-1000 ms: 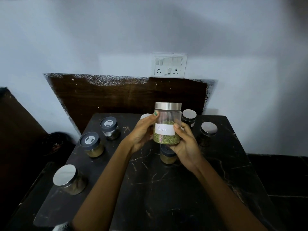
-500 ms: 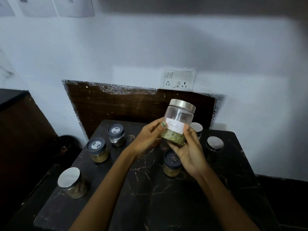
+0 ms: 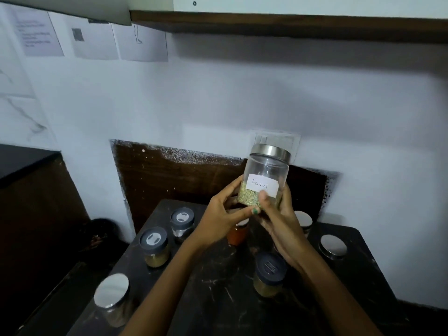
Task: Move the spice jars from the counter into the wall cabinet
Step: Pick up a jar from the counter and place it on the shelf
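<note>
Fennel jar (image 3: 265, 175), steel-lidded and tilted toward one o'clock, was held above the table (image 3: 218, 299). My left hand (image 3: 219, 220) and right hand (image 3: 278, 221) both curled their fingers around its base. Six other jars stood on the table below. Wall cabinet (image 3: 291, 23) at twelve o'clock.

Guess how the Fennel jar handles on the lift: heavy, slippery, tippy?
Probably light: the Fennel jar shows seeds only in its bottom part, clear above. Possibly slippery: its wall looks smooth, and both the left hand and right hand grip low. Likely rigid, perhaps breakable; whether glass or plastic is unclear.
</note>
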